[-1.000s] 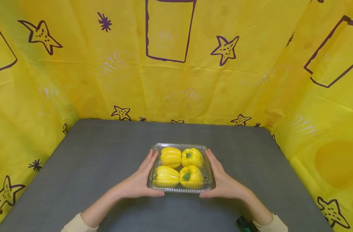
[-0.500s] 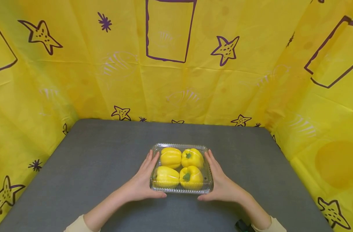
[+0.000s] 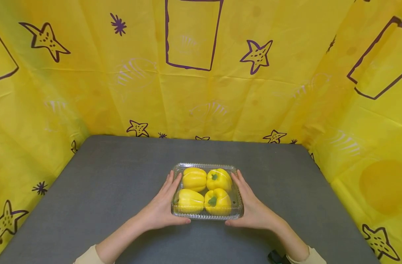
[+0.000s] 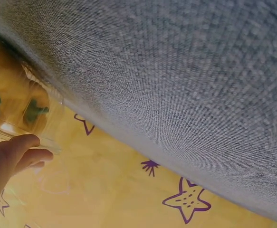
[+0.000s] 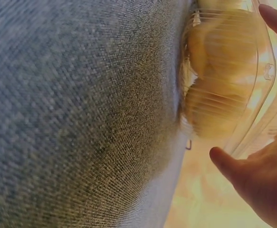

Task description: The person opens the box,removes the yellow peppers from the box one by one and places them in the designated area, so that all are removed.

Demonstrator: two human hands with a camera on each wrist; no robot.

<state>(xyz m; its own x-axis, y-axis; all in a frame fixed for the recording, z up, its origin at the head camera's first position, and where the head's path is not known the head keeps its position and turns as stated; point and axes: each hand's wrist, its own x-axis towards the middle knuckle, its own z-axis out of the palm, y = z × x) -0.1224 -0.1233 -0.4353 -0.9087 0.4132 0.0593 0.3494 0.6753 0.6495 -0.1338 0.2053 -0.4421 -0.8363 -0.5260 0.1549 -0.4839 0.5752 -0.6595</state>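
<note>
A clear plastic clamshell box (image 3: 207,217) with a ribbed rim lies on the grey table. Through its lid show several yellow bell peppers (image 3: 218,201), two with green stems turned toward me. My left hand (image 3: 159,209) rests along the box's left side, fingers straight and thumb reaching past the front corner. On the opposite side, my right hand (image 3: 253,209) mirrors it, thumb at the front edge. In the left wrist view, fingertips (image 4: 26,141) are right at the box's rim. The right wrist view shows the thumb (image 5: 224,161) spread away from the fingers.
The grey table (image 3: 121,165) extends around the box on all sides. Yellow curtains (image 3: 201,91) printed with purple starfish stand behind it and to both sides. A dark object (image 3: 275,256) shows by the right wrist.
Both hands have moved slightly inward along the box, and its front rim looks narrower than a second ago. The peppers stay where they were.
</note>
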